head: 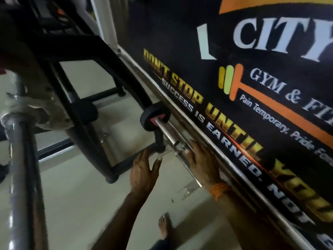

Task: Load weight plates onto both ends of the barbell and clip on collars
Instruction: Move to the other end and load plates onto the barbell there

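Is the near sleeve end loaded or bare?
Bare. The chrome sleeve shows no plate outboard of the black plate; both hands are open beside it.

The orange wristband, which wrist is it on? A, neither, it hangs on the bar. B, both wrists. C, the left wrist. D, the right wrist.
D: the orange wristband circles the wrist just behind the right hand, which lies by the chrome barbell sleeve; the wrist behind the left hand is bare.
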Tool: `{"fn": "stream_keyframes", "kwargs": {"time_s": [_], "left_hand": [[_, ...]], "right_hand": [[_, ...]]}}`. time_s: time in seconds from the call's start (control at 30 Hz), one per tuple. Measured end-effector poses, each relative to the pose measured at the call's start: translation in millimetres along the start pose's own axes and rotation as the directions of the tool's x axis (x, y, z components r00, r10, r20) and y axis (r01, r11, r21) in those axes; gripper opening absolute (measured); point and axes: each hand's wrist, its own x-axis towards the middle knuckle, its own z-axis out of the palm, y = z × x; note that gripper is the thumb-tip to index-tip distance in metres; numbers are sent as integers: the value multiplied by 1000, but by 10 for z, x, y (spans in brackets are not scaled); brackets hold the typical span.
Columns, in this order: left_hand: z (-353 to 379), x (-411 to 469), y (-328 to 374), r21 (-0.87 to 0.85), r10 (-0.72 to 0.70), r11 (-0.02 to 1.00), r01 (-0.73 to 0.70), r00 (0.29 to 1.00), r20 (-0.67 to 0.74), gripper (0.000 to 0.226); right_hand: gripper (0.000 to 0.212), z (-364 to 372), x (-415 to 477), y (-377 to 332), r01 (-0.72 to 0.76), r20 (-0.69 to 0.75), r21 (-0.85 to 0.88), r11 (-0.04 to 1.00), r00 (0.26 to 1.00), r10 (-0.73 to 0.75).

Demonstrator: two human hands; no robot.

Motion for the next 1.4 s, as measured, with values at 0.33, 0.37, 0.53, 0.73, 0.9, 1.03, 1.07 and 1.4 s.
{"fn": "stream_keyframes", "kwargs": {"time_s": [0.33, 0.37, 0.53, 0.73, 0.9, 1.03, 1.07, 1.4], "left_hand": [[705, 1239, 208, 0, -210, 978, 210, 978, 11, 69], [743, 1354, 188, 5, -240, 971, 240, 971, 6, 71], [1044, 1975, 37, 30, -340, 940, 340, 940, -11, 74], [1425, 2661, -363, -235, -606, 789, 568, 783, -142, 89], [1798, 3205, -708, -291, -650, 747, 598, 749, -130, 82], [2091, 3402, -838, -329, -585, 801, 501, 773, -245, 65], [2155, 3424, -868, -347, -591, 798, 493, 756, -284, 61], [2278, 3401, -1093, -236, -522, 853, 466, 762, -382, 34]], "right_hand": [[55, 191, 1457, 671, 94, 144, 40, 995, 985, -99], [53, 235, 1600, 695, 101, 157, 37, 994, 982, -105], [50, 777, 2511, 798, 161, 262, 132, 978, 946, -191], [72, 1724, 3518, 1014, 142, 355, 205, 968, 911, -209], [85, 2472, 3961, 1153, 97, 419, 216, 972, 890, -181], [76, 2762, 3929, 1185, 61, 328, 264, 963, 933, -149], [73, 2809, 3918, 1191, 68, 284, 271, 960, 947, -147], [62, 2880, 3891, 1510, 122, 286, 381, 917, 927, -242]]}}
